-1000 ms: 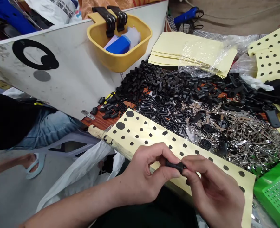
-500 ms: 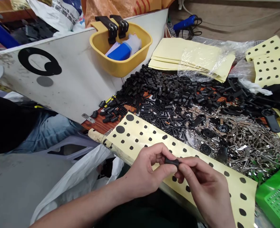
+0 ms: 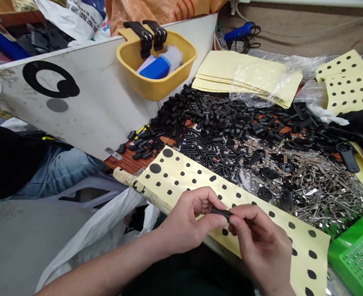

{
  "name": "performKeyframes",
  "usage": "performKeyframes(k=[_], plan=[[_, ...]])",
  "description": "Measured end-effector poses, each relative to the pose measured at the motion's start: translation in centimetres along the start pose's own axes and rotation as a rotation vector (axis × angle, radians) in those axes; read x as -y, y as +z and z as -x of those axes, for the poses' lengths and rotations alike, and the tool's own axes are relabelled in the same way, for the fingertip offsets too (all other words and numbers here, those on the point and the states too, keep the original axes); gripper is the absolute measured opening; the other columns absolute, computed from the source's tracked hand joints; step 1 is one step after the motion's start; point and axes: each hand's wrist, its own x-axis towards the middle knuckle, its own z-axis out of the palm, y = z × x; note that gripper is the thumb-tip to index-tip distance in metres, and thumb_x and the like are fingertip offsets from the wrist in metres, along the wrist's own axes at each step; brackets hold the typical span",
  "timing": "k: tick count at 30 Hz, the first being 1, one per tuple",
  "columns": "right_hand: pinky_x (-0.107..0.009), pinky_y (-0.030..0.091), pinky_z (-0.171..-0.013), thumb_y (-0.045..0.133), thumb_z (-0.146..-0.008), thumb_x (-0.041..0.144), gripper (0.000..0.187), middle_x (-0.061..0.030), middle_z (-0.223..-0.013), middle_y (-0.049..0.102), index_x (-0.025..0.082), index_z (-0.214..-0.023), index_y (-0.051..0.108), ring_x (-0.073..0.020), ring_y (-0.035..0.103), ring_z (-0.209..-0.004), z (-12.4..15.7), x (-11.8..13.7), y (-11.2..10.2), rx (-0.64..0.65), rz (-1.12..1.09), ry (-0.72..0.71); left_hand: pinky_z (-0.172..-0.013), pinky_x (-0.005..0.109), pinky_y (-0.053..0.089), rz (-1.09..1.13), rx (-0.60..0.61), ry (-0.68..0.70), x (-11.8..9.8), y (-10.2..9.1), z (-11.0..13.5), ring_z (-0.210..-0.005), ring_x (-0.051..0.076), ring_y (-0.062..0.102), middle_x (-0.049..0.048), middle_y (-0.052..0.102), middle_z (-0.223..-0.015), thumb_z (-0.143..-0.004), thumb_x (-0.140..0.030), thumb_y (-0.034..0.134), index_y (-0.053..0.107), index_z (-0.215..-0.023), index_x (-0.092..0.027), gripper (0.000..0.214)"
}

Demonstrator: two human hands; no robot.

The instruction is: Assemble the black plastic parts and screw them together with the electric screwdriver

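Observation:
A small black cylindrical plastic part is held above a pale yellow sheet with black dots. My left hand pinches its left end between thumb and fingers. At its right end, the thumb and index finger of my right hand press together; whether they grip the part itself or something small in its end is hidden. Beyond the sheet lie a pile of black plastic pieces, a spread of black springs or screws and a heap of thin metal pieces.
A yellow bin hangs on the white partition at the back left. Yellow sheets under clear plastic lie behind the pile. To the right stands a green perforated basket. Another person's jeans-clad leg shows at left.
The camera view has shifted slightly. Both hands keep hold at the black part's ends, with the right fingers moved a little around its right end.

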Motion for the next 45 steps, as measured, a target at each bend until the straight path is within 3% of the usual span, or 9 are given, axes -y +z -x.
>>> performKeyframes(k=[4, 10, 15, 18, 24, 32, 34, 40, 45], plan=[[-0.019, 0.048, -0.049, 0.065, -0.082, 0.030, 0.012, 0.0017, -0.057, 0.059, 0.020, -0.077, 0.067, -0.0106, 0.056, -0.052, 0.0, 0.4, 0.5, -0.016, -0.194, 0.248, -0.057, 0.021, 0.040, 0.072, 0.013, 0.019, 0.5, 0.1, -0.2, -0.059, 0.008, 0.051, -0.0022, 0.058, -0.064, -0.073, -0.015, 0.065, 0.054, -0.079, -0.015, 0.012], [-0.023, 0.052, -0.051, 0.057, -0.088, 0.034, 0.020, -0.0019, -0.061, 0.063, 0.018, -0.085, 0.068, -0.0134, 0.059, -0.055, -0.8, -0.4, -0.2, 0.090, -0.244, 0.166, -0.059, 0.023, 0.044, 0.109, -0.003, -0.019, 0.8, -0.2, -0.6, -0.062, 0.009, 0.053, -0.0010, 0.060, -0.068, -0.071, -0.018, 0.068, 0.054, -0.081, -0.014, 0.017], [-0.022, 0.051, -0.052, 0.063, -0.084, 0.033, 0.016, -0.0017, -0.065, 0.065, 0.019, -0.085, 0.068, -0.0133, 0.061, -0.058, -0.5, -0.8, -0.1, 0.093, -0.163, 0.226, -0.060, 0.023, 0.042, 0.044, -0.037, -0.006, 1.0, -0.4, -0.6, -0.063, 0.010, 0.052, -0.0011, 0.059, -0.068, -0.070, -0.018, 0.068, 0.056, -0.081, -0.014, 0.017], [-0.021, 0.050, -0.053, 0.065, -0.082, 0.030, 0.011, -0.0013, -0.066, 0.065, 0.020, -0.079, 0.068, -0.0125, 0.060, -0.058, -0.3, -1.0, 0.1, 0.064, -0.094, 0.156, -0.060, 0.022, 0.041, -0.010, -0.056, 0.015, 1.1, -0.4, -0.5, -0.063, 0.010, 0.052, -0.0007, 0.058, -0.068, -0.070, -0.018, 0.068, 0.058, -0.080, -0.014, 0.015], [-0.023, 0.053, -0.052, 0.062, -0.083, 0.015, 0.010, -0.0010, -0.073, 0.068, 0.022, -0.088, 0.066, -0.0128, 0.063, -0.058, -0.5, -1.7, -0.4, 0.101, 0.032, -0.169, -0.061, 0.026, 0.046, 0.082, -0.027, -0.015, 1.3, -0.8, -0.5, -0.059, 0.011, 0.055, 0.0003, 0.060, -0.067, -0.073, -0.023, 0.066, 0.058, -0.085, -0.013, 0.018], [-0.022, 0.054, -0.055, 0.060, -0.081, 0.007, 0.016, -0.0007, -0.073, 0.067, 0.020, -0.091, 0.062, -0.0122, 0.064, -0.059, -0.5, -2.2, 0.1, 0.032, 0.182, -0.352, -0.058, 0.024, 0.045, -0.014, -0.047, -0.002, 1.4, -0.6, -0.5, -0.058, 0.011, 0.054, -0.0002, 0.058, -0.065, -0.072, -0.020, 0.063, 0.058, -0.082, -0.013, 0.013], [-0.021, 0.054, -0.054, 0.060, -0.081, 0.007, 0.017, -0.0005, -0.072, 0.066, 0.020, -0.092, 0.061, -0.0118, 0.064, -0.058, -0.3, -2.3, 0.2, 0.024, 0.165, -0.359, -0.058, 0.023, 0.043, -0.072, -0.072, 0.047, 1.2, -0.5, -0.5, -0.059, 0.010, 0.053, -0.0003, 0.057, -0.067, -0.073, -0.017, 0.061, 0.058, -0.081, -0.013, 0.010], [-0.018, 0.050, -0.045, 0.058, -0.087, 0.017, 0.005, 0.0022, -0.060, 0.061, 0.020, -0.085, 0.061, -0.0099, 0.060, -0.048, 0.1, -1.9, 0.4, 0.063, 0.012, -0.132, -0.063, 0.024, 0.044, -0.225, -0.056, 0.137, 0.9, -0.3, -0.3, -0.065, 0.012, 0.055, 0.0014, 0.059, -0.070, -0.074, -0.016, 0.059, 0.059, -0.077, -0.014, 0.004], [-0.019, 0.050, -0.047, 0.055, -0.087, 0.012, 0.010, 0.0012, -0.065, 0.061, 0.020, -0.090, 0.059, -0.0100, 0.060, -0.050, 0.4, -2.2, 0.5, 0.035, 0.083, -0.227, -0.065, 0.025, 0.046, -0.254, -0.101, 0.197, 0.7, 0.0, 0.0, -0.067, 0.014, 0.058, 0.0026, 0.061, -0.071, -0.075, -0.017, 0.058, 0.059, -0.078, -0.014, 0.005]])
